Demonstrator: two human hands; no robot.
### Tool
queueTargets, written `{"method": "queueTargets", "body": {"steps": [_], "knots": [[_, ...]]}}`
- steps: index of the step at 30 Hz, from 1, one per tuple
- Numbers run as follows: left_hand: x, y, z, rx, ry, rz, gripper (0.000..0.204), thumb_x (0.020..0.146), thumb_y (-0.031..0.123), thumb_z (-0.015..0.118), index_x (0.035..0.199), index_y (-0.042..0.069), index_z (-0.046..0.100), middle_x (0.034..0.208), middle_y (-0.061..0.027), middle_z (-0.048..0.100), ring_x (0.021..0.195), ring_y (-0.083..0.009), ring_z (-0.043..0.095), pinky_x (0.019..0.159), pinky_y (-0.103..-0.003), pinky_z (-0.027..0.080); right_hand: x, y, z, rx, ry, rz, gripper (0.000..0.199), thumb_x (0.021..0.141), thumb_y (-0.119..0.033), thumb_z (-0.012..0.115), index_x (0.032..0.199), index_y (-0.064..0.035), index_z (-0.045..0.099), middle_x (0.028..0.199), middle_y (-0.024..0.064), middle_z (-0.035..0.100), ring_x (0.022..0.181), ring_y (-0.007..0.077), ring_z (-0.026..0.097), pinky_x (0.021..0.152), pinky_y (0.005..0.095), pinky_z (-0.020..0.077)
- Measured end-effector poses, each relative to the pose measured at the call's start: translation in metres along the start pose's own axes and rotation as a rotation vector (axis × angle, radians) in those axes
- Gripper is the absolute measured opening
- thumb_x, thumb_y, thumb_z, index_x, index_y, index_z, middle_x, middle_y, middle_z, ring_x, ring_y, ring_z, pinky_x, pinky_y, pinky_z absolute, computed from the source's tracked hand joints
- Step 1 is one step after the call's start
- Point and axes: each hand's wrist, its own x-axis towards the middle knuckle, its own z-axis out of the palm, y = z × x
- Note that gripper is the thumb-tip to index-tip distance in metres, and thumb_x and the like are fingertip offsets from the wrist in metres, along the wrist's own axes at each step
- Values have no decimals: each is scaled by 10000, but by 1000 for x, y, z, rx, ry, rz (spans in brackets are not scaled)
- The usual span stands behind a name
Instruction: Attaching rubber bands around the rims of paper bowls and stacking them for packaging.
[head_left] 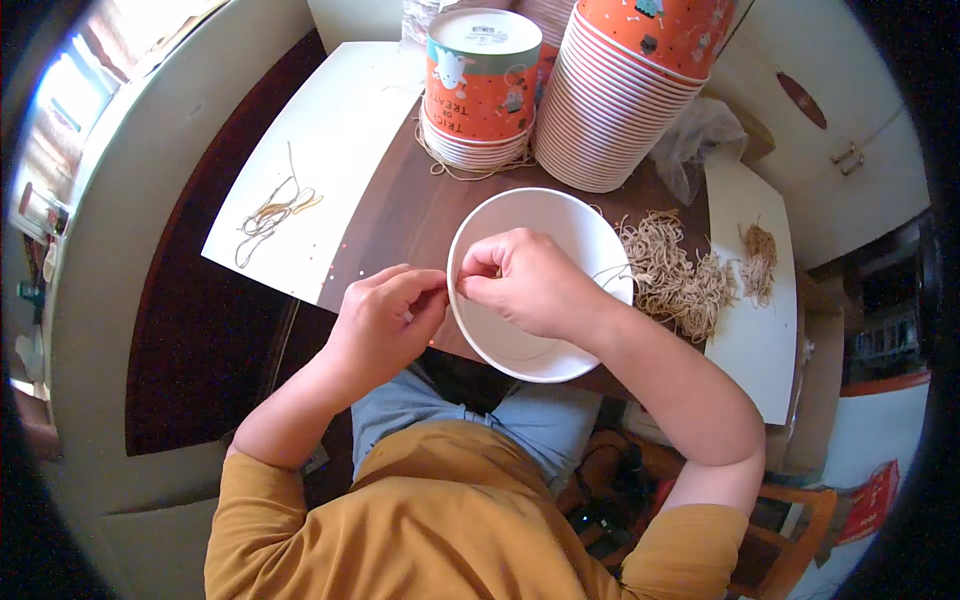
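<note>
A white paper bucket [580, 222] stands tilted at the table's near edge, its open mouth toward me. Outside its left rim, my left hand [384, 312] is closed, thumb and fingertips pinched together against the wall. My right hand [528, 284] reaches into the bucket and pinches at the inner side of that same wall, opposite the left fingertips. What lies between the fingers of either hand is too small to make out. A thin cord [612, 270] crosses the bucket's right rim, and a faint line of it curves along the inside near the bottom.
Beside the bucket lies a heap of beige cords [672, 275]; a smaller bundle [758, 262] rests farther right. Loose cords [275, 212] lie at left. Behind stand upturned orange printed buckets [482, 95] and a tall leaning stack [615, 110], with a clear plastic bag [690, 150] alongside.
</note>
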Motion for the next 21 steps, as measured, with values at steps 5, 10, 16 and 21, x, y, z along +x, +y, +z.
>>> {"method": "queueTargets", "body": {"steps": [5,10,16,21], "knots": [[3,0,2,52,24,73,105,757,9,665,858,-11,643,726,-127,608,602,-241,624,549,-308,502,2,-2,0,-127,9,-82,138,818,-113,622,820,17,670,700,73,642,670,126,587,653,295,480],[2,-1,0,-29,65,-60,56,774,38,626,779,-13,604,689,-91,590,584,-179,609,538,-279,483,-20,-19,-14,-196,-68,18,437,776,-208,697,1134,14,580,859,116,648,708,175,609,698,315,492],[-24,-20,-21,-625,-62,-273,56,836,32,562,791,-1,564,815,-28,581,721,-69,569,619,-222,458,-79,-42,5,-750,54,-187,894,694,-346,777,1345,72,328,969,233,608,893,336,629,768,410,508],[-23,-2,-27,-1071,-180,-124,68,917,57,518,876,11,545,1017,-113,612,799,-93,573,728,-243,481,-67,-25,-3,-744,76,-176,236,707,-193,735,868,-60,625,873,119,609,846,320,616,739,419,501]]}}
